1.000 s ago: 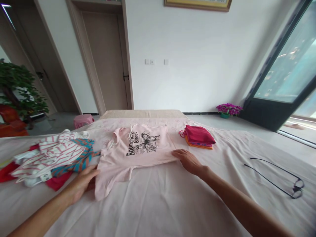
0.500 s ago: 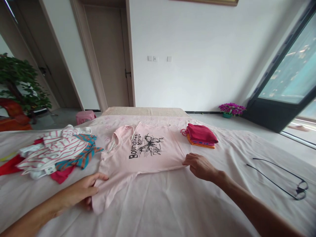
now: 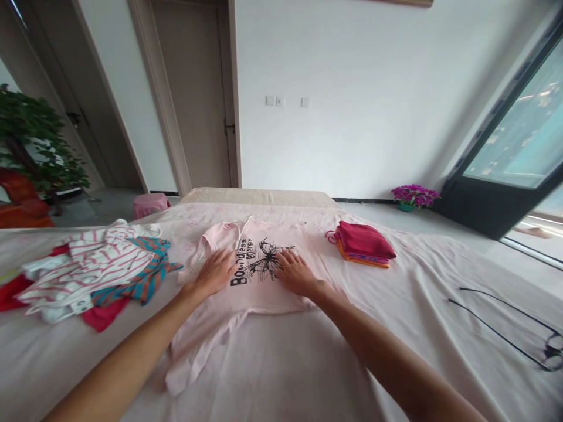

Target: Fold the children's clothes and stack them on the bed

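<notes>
The pink T-shirt [image 3: 281, 299] is laid out on the pale sheet [image 3: 299, 375], its neckline turned to the left and one sleeve stretched toward the camera. The black lettering and butterfly print are partly covered by the hands. The left hand [image 3: 215, 271] is placed palm down beside the lettering, near the neckline; the right hand [image 3: 297, 272] is rested over the right part of the butterfly. On both, the fingers are held open and fairly flat on the fabric, and nothing appears to be gripped, though the undersides are hidden. To the left, a loose pile of striped and red clothes [image 3: 105, 264] is heaped. To the right, a folded stack [image 3: 365, 243] is topped with red cloth, and black-framed glasses [image 3: 505, 328] are set farther right, cut off by the view's edge.
</notes>
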A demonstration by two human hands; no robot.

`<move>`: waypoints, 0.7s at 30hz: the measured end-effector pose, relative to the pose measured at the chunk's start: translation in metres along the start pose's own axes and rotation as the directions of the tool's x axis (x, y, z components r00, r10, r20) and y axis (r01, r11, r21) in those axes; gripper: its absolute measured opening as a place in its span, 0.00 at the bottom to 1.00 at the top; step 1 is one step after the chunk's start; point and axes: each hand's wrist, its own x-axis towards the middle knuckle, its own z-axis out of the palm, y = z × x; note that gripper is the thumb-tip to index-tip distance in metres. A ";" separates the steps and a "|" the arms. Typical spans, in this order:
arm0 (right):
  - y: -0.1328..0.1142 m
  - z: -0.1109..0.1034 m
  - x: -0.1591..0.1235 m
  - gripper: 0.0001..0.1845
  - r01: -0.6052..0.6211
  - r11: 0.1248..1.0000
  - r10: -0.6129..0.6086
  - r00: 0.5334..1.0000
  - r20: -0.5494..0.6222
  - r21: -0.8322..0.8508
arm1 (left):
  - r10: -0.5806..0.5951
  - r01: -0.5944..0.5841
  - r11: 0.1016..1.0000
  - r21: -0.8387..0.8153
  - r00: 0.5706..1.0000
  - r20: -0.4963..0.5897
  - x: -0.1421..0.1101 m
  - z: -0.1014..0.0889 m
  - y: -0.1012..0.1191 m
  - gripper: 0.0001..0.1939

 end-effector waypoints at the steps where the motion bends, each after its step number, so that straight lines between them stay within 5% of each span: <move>1: 0.001 0.006 0.002 0.34 -0.007 1.000 0.007 1.000 0.011 -0.008 | -0.026 0.026 0.999 0.042 1.000 0.002 -0.002 0.007 -0.009 0.29; 11: 0.091 0.007 -0.026 0.36 -0.272 0.955 0.279 0.959 0.043 -0.121 | -0.080 0.084 0.979 0.185 0.996 -0.027 -0.039 0.008 -0.099 0.29; 21: 0.091 -0.001 -0.043 0.35 -0.369 0.905 0.384 0.922 0.035 -0.213 | -0.034 0.076 0.985 0.158 0.967 -0.251 -0.074 -0.002 -0.103 0.27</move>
